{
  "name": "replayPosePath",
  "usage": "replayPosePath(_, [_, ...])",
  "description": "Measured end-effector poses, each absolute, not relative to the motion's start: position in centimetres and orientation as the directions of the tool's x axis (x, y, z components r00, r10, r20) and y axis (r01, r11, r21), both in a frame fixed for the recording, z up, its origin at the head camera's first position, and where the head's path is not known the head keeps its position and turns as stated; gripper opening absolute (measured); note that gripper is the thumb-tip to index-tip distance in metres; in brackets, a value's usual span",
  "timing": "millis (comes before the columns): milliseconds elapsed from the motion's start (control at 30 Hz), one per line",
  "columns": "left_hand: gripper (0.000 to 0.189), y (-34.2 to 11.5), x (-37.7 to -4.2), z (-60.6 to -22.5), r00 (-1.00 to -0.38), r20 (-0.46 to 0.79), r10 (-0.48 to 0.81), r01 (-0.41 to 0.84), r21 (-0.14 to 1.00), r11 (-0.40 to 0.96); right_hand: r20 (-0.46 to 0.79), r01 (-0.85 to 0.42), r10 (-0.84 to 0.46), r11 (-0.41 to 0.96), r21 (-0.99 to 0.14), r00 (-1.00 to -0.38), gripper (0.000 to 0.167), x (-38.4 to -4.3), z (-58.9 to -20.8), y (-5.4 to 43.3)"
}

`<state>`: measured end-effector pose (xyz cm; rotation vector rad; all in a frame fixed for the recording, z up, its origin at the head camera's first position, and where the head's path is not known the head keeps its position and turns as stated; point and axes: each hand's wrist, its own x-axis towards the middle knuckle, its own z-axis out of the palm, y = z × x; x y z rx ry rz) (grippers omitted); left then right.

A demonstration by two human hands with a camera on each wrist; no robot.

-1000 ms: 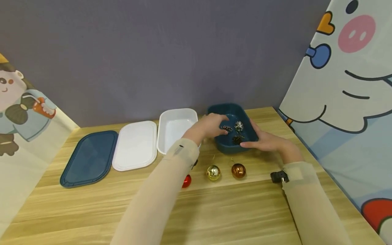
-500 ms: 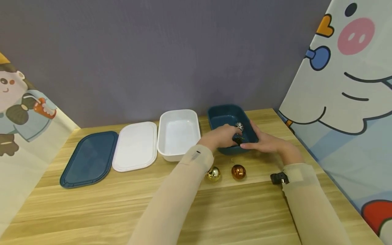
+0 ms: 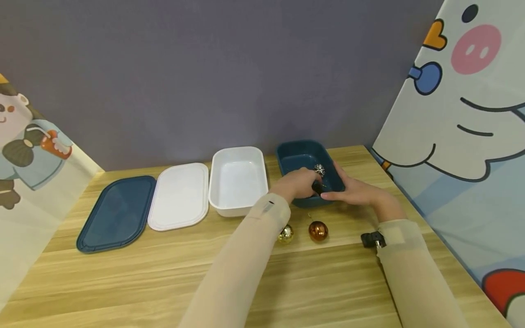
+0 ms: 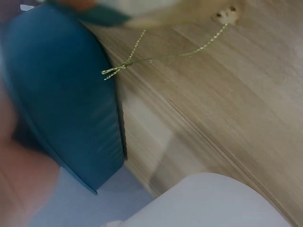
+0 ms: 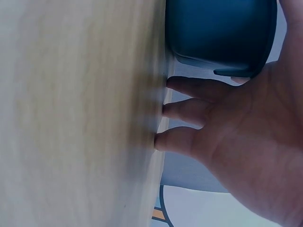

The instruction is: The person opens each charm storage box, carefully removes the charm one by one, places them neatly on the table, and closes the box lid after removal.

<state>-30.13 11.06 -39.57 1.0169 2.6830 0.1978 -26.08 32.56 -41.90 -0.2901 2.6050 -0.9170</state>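
Observation:
My left hand [image 3: 298, 183] reaches into the dark blue bin [image 3: 301, 149], knuckles up. Its fingertips are hidden, so what they hold does not show. Beside it in the bin lie a frosted pine cone [image 3: 319, 170] and a dark object [image 3: 317, 187], seemingly another pine cone. The left wrist view catches the hand [image 4: 26, 175] blurred at the bin's rim. My right hand [image 3: 357, 191] rests against the bin's near right corner, thumb along the near side. In the right wrist view its fingers [image 5: 187, 111] stretch out beside the bin, tips at the table.
A white bin [image 3: 238, 182] stands left of the blue one. Further left lie a white lid [image 3: 179, 196] and a blue lid [image 3: 119, 214]. In front are a gold ball ornament [image 3: 286, 234] and a copper ball ornament [image 3: 318, 231]. A grey wall [image 3: 184, 82] backs the table.
My left hand has lowered deeper into the blue bin and shifted right, covering one pine cone. Its forearm now hides the red ball. The right hand stays at the bin's corner.

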Motion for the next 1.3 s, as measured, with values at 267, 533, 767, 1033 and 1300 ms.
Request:
replayPosePath(267, [0.044,10.9,-30.3,-39.7,-0.724,-0.178,0.666,0.633,0.213,0.744,-0.258,-0.079,-0.310,0.764,-0.640,-0.915,0.123,-26.0,-41.9,32.3])
replayPosePath(533, [0.041,10.0,-30.8,-39.7,-0.760,-0.069,0.647,0.585,0.361,0.726,-0.257,-0.076,-0.310,0.760,-0.645,-0.915,0.123,-26.0,-42.1,32.2])
replayPosePath(767, [0.041,9.3,-31.0,-38.7,-0.792,0.059,0.608,0.536,0.545,0.645,-0.261,-0.073,-0.310,0.759,-0.647,-0.914,0.124,-26.0,-42.0,32.2])
replayPosePath(1033, [0.041,8.0,-31.0,-36.2,-0.777,0.106,0.620,0.536,0.627,0.565,-0.257,-0.075,-0.315,0.752,-0.655,-0.914,0.123,-26.0,-42.0,32.6])
replayPosePath(1300, [0.042,6.1,-30.9,-34.1,-0.732,0.151,0.664,0.598,0.608,0.521,-0.262,-0.070,-0.307,0.759,-0.647,-0.915,0.124,-25.9,-42.0,32.6])
